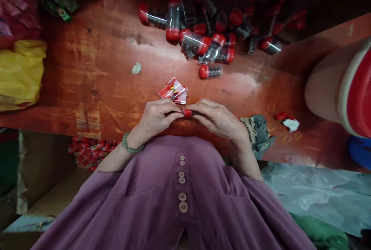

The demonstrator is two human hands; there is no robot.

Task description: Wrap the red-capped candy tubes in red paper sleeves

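Observation:
Close to the table's near edge, my left hand point(159, 118) and my right hand point(216, 119) meet over a small red-capped tube point(188, 113). The thumb and fingers of my right hand are closed around the tube, hiding most of its body. My left hand pinches something red and shiny at the tube's capped end, perhaps a wrapper; the fingers cover most of it. Just beyond the fingertips lies a little stack of red and pink printed labels point(174, 90). One clear tube with a red cap and dark balls inside point(210, 71) lies farther out, apart from the pile.
A heap of red-capped tubes point(194, 41) spreads across the far side. At right stand a pale bucket with red point(324, 84), a grey cloth point(259, 132) and rubber bands point(285, 138). A yellow bag point(20, 76) sits left. Below, a cardboard box point(46, 169) adjoins red packets point(92, 149).

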